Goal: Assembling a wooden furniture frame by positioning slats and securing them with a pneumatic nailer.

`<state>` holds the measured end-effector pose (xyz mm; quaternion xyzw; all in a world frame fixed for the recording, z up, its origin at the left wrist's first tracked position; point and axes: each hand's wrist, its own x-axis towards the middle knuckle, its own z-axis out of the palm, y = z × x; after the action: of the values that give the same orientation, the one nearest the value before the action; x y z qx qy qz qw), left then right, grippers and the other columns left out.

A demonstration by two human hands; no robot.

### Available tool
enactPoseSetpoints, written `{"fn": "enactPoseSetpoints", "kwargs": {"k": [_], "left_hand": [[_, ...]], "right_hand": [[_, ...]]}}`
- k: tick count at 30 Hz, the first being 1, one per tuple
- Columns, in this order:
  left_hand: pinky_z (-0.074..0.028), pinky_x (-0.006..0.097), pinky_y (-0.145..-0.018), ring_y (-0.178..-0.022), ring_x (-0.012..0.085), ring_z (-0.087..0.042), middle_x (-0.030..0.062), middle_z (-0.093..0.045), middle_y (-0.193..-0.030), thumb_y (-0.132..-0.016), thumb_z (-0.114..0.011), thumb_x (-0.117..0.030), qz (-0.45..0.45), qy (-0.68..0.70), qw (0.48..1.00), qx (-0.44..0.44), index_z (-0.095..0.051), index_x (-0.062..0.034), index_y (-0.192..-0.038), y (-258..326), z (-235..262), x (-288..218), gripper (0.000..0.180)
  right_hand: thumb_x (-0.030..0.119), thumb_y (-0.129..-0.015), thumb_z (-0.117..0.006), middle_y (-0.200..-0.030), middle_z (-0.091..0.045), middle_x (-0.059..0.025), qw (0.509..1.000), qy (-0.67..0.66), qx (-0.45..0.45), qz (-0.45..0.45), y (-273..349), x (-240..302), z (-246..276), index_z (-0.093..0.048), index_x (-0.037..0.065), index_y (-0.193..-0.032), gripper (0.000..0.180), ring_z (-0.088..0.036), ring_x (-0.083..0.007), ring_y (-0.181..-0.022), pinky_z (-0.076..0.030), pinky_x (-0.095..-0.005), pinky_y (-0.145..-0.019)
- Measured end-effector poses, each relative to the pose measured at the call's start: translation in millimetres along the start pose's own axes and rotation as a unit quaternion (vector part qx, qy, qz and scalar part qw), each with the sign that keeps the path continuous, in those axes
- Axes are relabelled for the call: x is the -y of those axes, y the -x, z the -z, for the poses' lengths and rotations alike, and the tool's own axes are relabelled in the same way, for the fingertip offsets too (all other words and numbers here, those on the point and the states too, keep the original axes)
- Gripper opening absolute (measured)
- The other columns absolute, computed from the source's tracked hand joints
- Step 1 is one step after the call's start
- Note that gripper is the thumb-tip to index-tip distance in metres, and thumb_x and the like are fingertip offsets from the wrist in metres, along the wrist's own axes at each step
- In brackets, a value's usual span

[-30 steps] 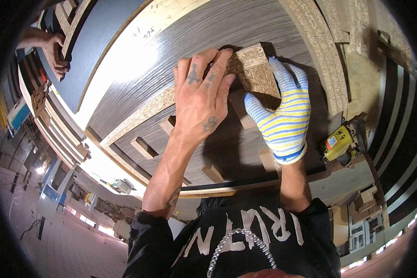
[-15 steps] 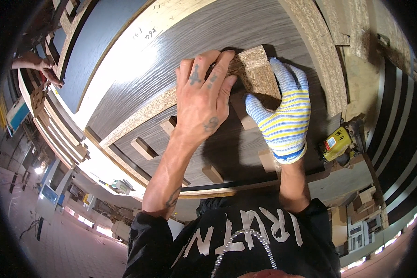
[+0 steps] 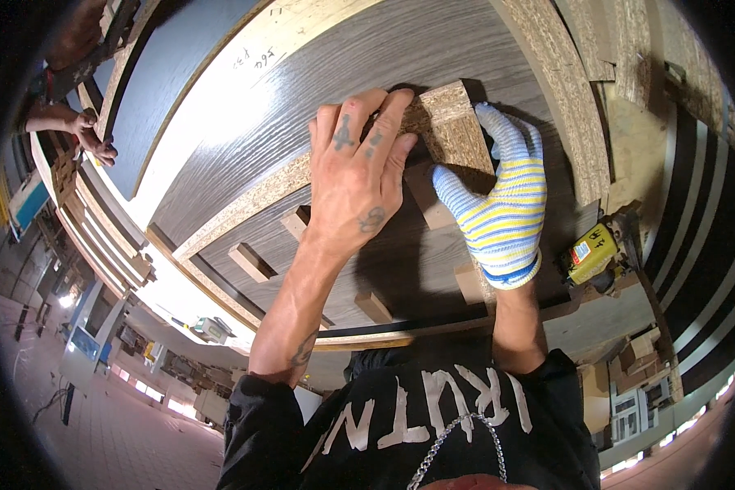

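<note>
Grey wood-grain panel point(image 3: 433, 49) w/ chipboard edges is serving as work surface; chipboard strip point(image 3: 253, 200), chipboard piece point(image 3: 457, 135) & small wooden blocks point(image 3: 251, 261) are lying on it.

Open grey panel surface point(image 3: 433, 49) lies beyond the gripped chipboard piece point(image 3: 449, 131); small wood blocks point(image 3: 253, 261) obstruct passage below-left of it, yellow power tool point(image 3: 592, 253) to its right

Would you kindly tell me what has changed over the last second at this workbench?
Almost nothing. The co-worker's hand at far left drew slightly inward along the stacked panels. The bare left hand and gloved right hand stay pressed on the chipboard block over the grey wood-grain panel; the yellow tool has not moved.
</note>
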<state>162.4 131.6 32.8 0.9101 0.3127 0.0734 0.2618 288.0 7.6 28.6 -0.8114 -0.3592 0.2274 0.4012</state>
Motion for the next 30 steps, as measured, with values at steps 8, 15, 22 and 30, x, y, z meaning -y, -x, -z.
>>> {"fn": "enactPoseSetpoints", "kwargs": {"k": [8, 15, 22, 30], "left_hand": [[-0.048, 0.040, -0.085, -0.101, 0.0258, -0.050, 0.0088, -0.058, -0.117, -0.090, -0.067, -0.016, 0.002, 0.004, 1.000, 0.002, -0.064, -0.0086, -0.126, 2.3, 1.6, 2.2, 0.037], [-0.042, 0.040, -0.085, -0.097, 0.0277, -0.050, 0.0095, -0.058, -0.114, -0.083, -0.072, -0.009, -0.011, 0.023, 1.000, -0.017, -0.065, -0.0056, -0.122, 2.6, 0.3, 1.3, 0.039], [-0.043, 0.040, -0.085, -0.095, 0.0280, -0.050, 0.0106, -0.057, -0.113, -0.082, -0.073, -0.008, -0.010, -0.015, 1.000, -0.008, -0.064, -0.0054, -0.123, -2.8, 3.5, -3.4, 0.042], [-0.043, 0.042, -0.085, -0.096, 0.0284, -0.050, 0.0105, -0.057, -0.112, -0.083, -0.073, -0.009, -0.017, -0.032, 0.999, 0.000, -0.064, -0.0064, -0.124, -1.6, 2.5, -2.8, 0.042]], "right_hand": [[0.005, -0.067, -0.084, -0.118, -0.056, -0.0139, 0.999, -0.006, 0.040, 0.000, -3.3, 3.4, 3.3, -0.058, 0.004, -0.130, 0.068, -0.057, -0.0269, -0.108, -0.050, -0.0385, -0.092], [0.010, -0.064, -0.085, -0.114, -0.055, -0.0210, 0.999, -0.021, 0.000, -0.042, 4.5, 7.9, -1.5, -0.055, 0.001, -0.124, 0.068, -0.056, -0.0345, -0.106, -0.049, -0.0451, -0.091], [-0.003, -0.071, -0.077, -0.142, -0.052, -0.0163, 0.989, -0.135, -0.001, -0.053, 4.8, 7.1, -4.3, -0.018, 0.005, -0.156, 0.103, -0.052, -0.0271, -0.124, -0.043, -0.0382, -0.106], [0.004, -0.070, -0.083, -0.131, -0.062, -0.0127, 0.994, -0.101, -0.034, -0.024, 9.9, 4.6, -5.7, -0.021, 0.007, -0.155, 0.106, -0.051, -0.0318, -0.124, -0.043, -0.0414, -0.104]]}}
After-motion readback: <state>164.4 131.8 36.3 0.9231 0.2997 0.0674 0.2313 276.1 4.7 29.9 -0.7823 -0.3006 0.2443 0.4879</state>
